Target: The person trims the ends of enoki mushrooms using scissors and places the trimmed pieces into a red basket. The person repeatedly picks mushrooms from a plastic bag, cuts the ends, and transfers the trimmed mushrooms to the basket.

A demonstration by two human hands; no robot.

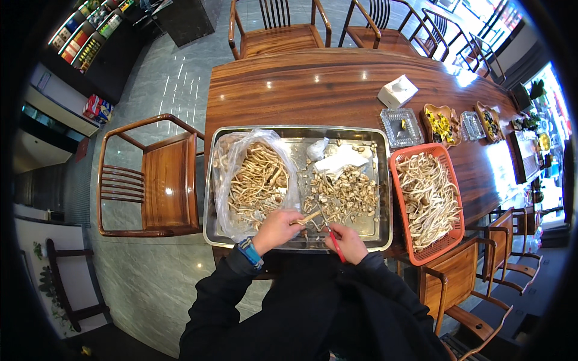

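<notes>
My left hand holds a long-stemmed mushroom over the front of a metal tray. My right hand grips red-handled scissors, their blades at the mushroom's stem. Inside the tray, at its left, a clear plastic bag lies open with many thin-stemmed mushrooms in it. A heap of short cut pieces covers the tray's right half, beside white paper and a crumpled plastic bag. Right of the tray, a red plastic basket holds long pale mushrooms.
On the wooden table stand a tissue box, a glass ashtray and a wooden dish of yellow-wrapped items. A wooden armchair is at the left, more chairs at the far side and the right.
</notes>
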